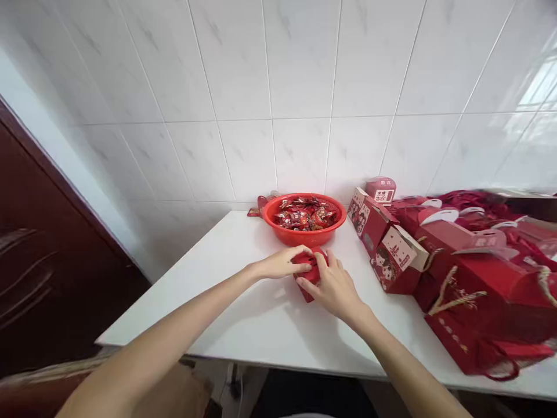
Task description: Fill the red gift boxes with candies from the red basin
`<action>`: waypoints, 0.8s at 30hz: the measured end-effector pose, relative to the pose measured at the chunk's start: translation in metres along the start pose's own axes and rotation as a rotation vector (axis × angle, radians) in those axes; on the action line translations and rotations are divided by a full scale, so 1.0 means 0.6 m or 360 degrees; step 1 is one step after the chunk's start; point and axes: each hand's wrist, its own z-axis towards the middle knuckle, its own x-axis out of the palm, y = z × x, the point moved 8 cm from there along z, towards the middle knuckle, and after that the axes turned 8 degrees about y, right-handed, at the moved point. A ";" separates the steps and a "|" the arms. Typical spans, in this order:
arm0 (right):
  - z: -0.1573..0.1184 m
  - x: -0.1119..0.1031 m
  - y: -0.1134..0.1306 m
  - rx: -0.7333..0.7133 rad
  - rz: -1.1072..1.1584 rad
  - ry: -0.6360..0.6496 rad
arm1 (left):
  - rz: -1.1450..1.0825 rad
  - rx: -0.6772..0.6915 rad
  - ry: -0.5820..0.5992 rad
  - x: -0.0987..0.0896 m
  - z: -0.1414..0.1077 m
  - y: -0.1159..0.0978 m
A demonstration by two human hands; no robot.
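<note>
A small red gift box [308, 294] stands on the white table just in front of a basket. My left hand [285, 263] curves around its left and top, fingers bent onto the upper edge. My right hand [334, 285] grips the box from the right, with thumb and fingers on its top. Both hands hide much of the box, so I cannot tell whether its lid is closed. Right behind it sits a red plastic basket [278, 232] heaped with shiny red-wrapped candies [304, 215].
Printed red gift boxes [394, 261] line the table's right side. Large red gift bags [491, 302] with rope handles crowd the right end. A tiled wall [300, 157] rises behind the white table [209, 278]. Small red packets [255, 212] lie left of the basket.
</note>
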 end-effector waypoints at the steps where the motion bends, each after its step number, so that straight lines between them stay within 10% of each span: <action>1: 0.001 -0.001 -0.001 0.0001 0.0013 0.0021 | -0.0037 -0.0015 0.0009 0.002 0.001 0.003; 16: 0.000 -0.004 0.001 0.0045 -0.0007 0.0110 | -0.0104 -0.0019 0.0058 0.002 0.001 0.004; 24: -0.010 -0.089 0.024 -0.0090 -0.0232 0.0231 | -0.0523 -0.0197 -0.0415 -0.052 -0.008 0.063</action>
